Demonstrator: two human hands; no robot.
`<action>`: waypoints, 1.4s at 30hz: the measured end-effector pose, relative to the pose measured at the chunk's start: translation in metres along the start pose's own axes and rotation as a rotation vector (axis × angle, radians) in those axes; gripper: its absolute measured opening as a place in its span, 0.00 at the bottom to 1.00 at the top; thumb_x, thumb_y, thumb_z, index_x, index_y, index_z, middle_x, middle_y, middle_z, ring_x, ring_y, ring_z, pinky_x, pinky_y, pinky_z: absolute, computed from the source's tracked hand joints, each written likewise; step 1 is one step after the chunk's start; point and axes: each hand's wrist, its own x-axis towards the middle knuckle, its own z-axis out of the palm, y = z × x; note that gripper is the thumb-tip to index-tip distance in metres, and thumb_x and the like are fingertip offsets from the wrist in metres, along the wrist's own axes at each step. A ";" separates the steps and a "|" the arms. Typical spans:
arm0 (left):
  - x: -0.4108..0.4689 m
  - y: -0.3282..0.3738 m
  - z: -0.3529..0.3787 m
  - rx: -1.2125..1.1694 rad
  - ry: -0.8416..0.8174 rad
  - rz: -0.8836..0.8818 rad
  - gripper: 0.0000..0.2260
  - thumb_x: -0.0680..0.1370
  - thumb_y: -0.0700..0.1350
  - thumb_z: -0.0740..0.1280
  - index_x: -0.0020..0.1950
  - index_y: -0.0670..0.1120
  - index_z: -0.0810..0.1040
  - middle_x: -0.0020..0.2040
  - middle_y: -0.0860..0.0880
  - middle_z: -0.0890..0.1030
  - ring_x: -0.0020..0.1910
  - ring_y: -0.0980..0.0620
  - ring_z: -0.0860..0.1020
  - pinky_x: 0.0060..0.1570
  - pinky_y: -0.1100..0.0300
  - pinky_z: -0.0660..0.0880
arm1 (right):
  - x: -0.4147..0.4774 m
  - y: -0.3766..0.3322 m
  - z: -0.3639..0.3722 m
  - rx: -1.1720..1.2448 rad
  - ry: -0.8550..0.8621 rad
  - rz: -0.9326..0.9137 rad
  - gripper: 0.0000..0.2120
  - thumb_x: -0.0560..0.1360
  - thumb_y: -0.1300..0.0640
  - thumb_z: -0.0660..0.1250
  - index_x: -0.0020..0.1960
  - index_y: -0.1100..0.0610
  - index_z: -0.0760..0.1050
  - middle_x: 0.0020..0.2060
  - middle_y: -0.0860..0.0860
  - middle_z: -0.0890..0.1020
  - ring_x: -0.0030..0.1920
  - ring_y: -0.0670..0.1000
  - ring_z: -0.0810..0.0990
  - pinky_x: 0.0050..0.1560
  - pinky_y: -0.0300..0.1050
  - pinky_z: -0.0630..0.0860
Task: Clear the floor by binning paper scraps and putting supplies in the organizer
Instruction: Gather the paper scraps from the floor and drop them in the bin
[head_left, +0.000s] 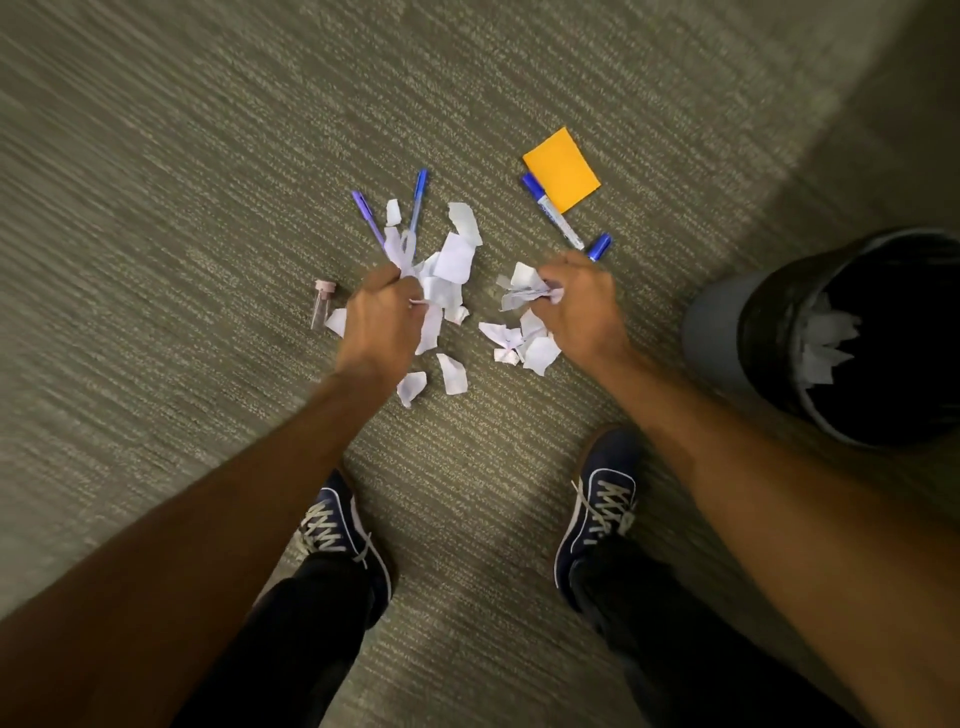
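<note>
Several torn white paper scraps (453, 260) lie scattered on the carpet in front of my feet. My left hand (382, 322) is closed on a bunch of scraps at the left of the pile. My right hand (579, 306) is closed on crumpled scraps at the right of it. Beyond the pile lie a purple pen (368, 218), a blue pen (418, 200), a blue marker (551, 210) with its loose cap (599, 247), and an orange sticky-note pad (561, 169). A small clear vial with a pink cap (321, 304) lies left of my left hand.
A dark waste bin (727, 338) stands at the right, with white paper scraps inside it. My two blue sneakers (597, 514) stand on the grey-green carpet (156, 208) just behind the pile. No organizer is in view.
</note>
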 end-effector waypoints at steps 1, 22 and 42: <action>-0.002 0.013 -0.007 -0.005 0.017 0.016 0.05 0.76 0.36 0.72 0.50 0.36 0.84 0.51 0.40 0.80 0.42 0.40 0.82 0.43 0.53 0.74 | -0.006 -0.004 -0.009 0.033 0.032 0.017 0.03 0.71 0.67 0.73 0.42 0.63 0.79 0.44 0.57 0.78 0.41 0.54 0.78 0.40 0.43 0.72; -0.031 0.325 -0.028 -0.254 -0.183 0.375 0.05 0.70 0.37 0.77 0.44 0.39 0.85 0.44 0.40 0.83 0.38 0.43 0.80 0.42 0.59 0.71 | -0.156 0.063 -0.217 0.422 0.538 0.545 0.09 0.68 0.58 0.77 0.42 0.63 0.82 0.36 0.58 0.85 0.38 0.53 0.82 0.41 0.52 0.77; 0.008 0.387 0.142 -0.125 -0.574 0.286 0.18 0.77 0.33 0.66 0.64 0.47 0.80 0.56 0.44 0.81 0.51 0.47 0.81 0.53 0.58 0.78 | -0.140 0.223 -0.193 0.304 0.232 0.642 0.19 0.78 0.65 0.66 0.69 0.61 0.75 0.62 0.60 0.80 0.63 0.59 0.77 0.65 0.52 0.75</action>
